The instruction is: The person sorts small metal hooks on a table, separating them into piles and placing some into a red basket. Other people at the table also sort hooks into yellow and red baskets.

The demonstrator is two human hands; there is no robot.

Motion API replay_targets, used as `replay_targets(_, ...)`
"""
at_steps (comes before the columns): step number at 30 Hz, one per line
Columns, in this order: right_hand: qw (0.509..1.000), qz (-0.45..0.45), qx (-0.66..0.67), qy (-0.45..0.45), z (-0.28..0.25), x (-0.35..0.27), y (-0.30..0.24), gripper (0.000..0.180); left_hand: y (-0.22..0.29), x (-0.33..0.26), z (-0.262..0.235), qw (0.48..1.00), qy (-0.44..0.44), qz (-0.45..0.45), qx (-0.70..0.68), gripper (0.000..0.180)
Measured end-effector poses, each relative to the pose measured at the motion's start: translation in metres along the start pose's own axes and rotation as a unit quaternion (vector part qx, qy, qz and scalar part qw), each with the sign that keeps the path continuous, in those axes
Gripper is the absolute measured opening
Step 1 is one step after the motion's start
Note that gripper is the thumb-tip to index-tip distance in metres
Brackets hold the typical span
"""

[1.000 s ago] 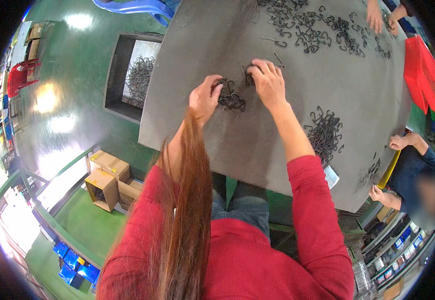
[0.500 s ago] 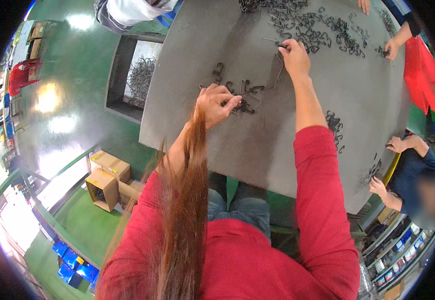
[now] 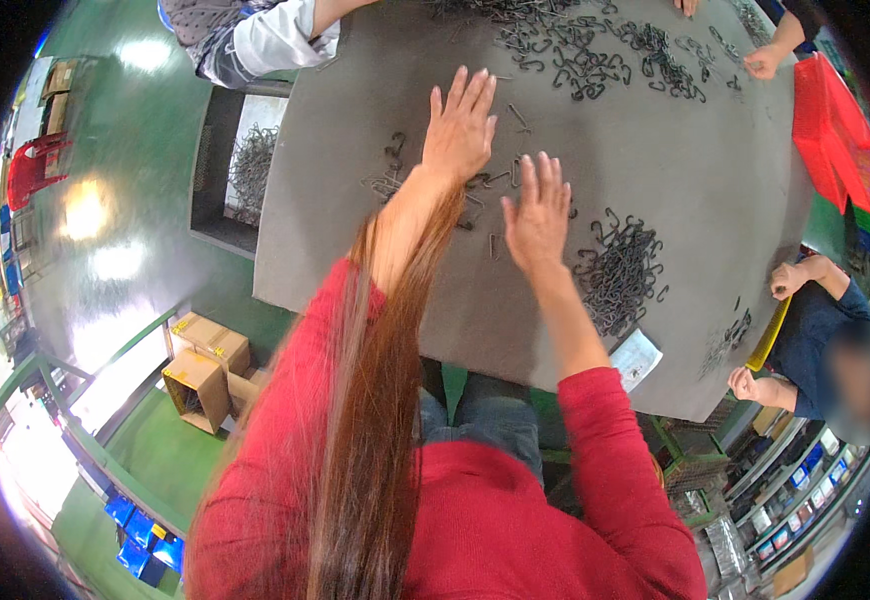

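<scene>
Flat over the grey tabletop (image 3: 355,270), my left hand (image 3: 460,130) has its fingers stretched out and holds nothing. Close by on its right, my right hand (image 3: 538,215) is open too, palm down with fingers apart. Around and partly beneath my hands lie small black hooks (image 3: 393,150) and thin bent metal wires (image 3: 520,118); my left wrist and my long hair hide some of them. A dense heap of black hooks (image 3: 620,275) lies just right of my right wrist. More black hooks (image 3: 585,65) are strewn across the far side of the table.
A white slip of paper (image 3: 637,360) lies by my right forearm. At the right edge are a red basket (image 3: 835,130) and a co-worker's hands (image 3: 745,383); other people's hands (image 3: 763,62) reach in at the far side. A bin of metal wires (image 3: 255,165) stands left of the table.
My left hand has moved forward off the small group of hooks and flattened. My right hand has come back from the far hooks, letting go of a dark piece it was pinching.
</scene>
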State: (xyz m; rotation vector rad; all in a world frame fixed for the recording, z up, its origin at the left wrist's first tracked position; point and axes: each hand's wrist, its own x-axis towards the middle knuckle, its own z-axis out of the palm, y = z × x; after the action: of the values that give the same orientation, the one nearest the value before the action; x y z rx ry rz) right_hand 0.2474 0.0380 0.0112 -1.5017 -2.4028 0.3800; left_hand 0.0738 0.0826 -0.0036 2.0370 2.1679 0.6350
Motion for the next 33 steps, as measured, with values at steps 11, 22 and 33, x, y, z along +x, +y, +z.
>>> replay_targets(11, 0.996, -0.077, -0.02, 0.048, 0.071, 0.103, -0.019, 0.055, -0.032, -0.078, -0.057, 0.988, -0.001, -0.101, -0.119, 0.033)
replay_targets(22, 0.978, -0.066, 0.161, 0.119, 0.03, 0.062, -0.058, 0.029, -0.118, -0.141, -0.103, 0.977, 0.121, -0.159, -0.08, 0.036)
replay_targets(33, 0.999, 0.028, -0.009, 0.019, 0.017, -0.003, -0.039, 0.013, -0.046, -0.111, -0.059, 0.995, -0.052, 0.072, -0.051, 0.046)
